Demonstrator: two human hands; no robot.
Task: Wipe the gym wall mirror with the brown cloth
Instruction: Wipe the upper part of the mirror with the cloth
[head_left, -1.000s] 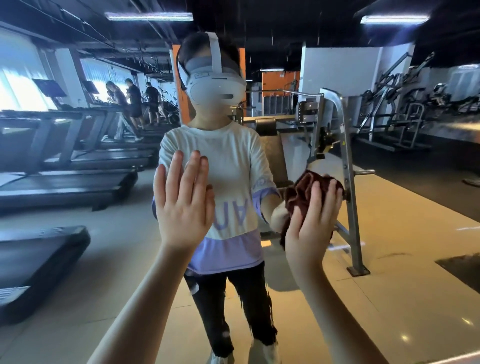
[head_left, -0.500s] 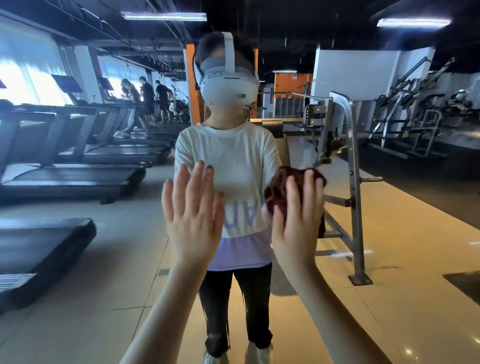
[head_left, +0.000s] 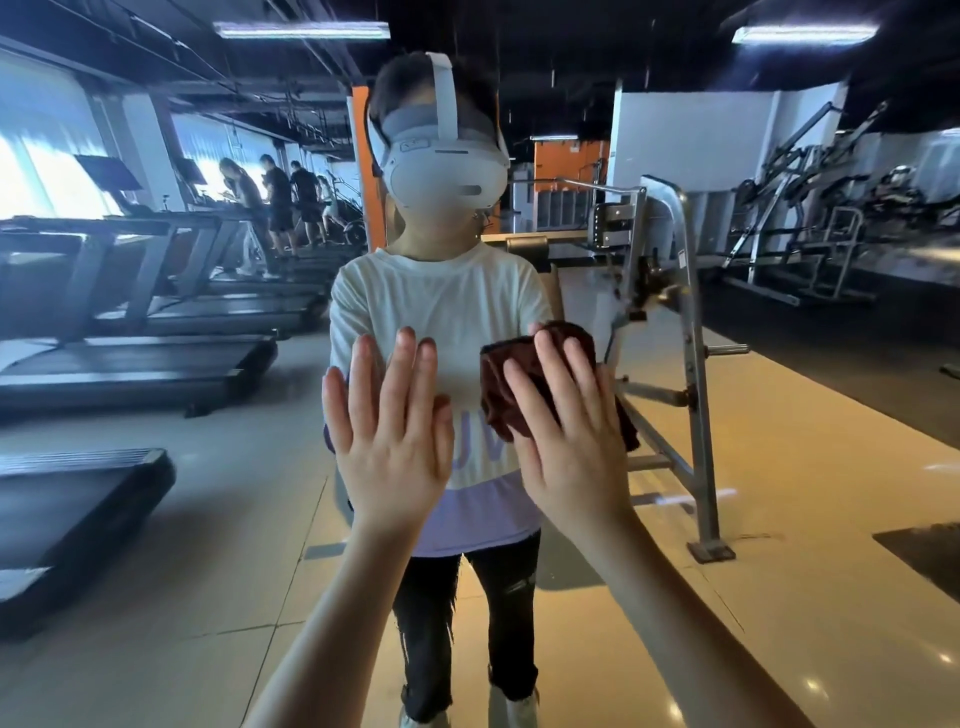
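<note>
Both hands are up at the gym wall mirror (head_left: 779, 467). The right hand (head_left: 566, 447) has its fingers straight and slightly fanned, laid flat over the brown cloth (head_left: 506, 395) and pressing it to the glass, with no curl round it. The cloth sits at chest height in the reflection, just right of centre. It is a dark reddish-brown, bunched into soft vertical folds, spilling out past the fingertips at the top and left, and one corner pokes out low on the right beside the little finger. The left hand (head_left: 389, 447) is just beside it, holding nothing, palm forward, fingers straight and apart (whether it actually touches the glass, I cannot tell). Behind them the mirror shows a person in a white headset (head_left: 441, 166) and pale T-shirt, a row of treadmills (head_left: 156, 358) off left and a steel rack (head_left: 691, 364) at right.
</note>
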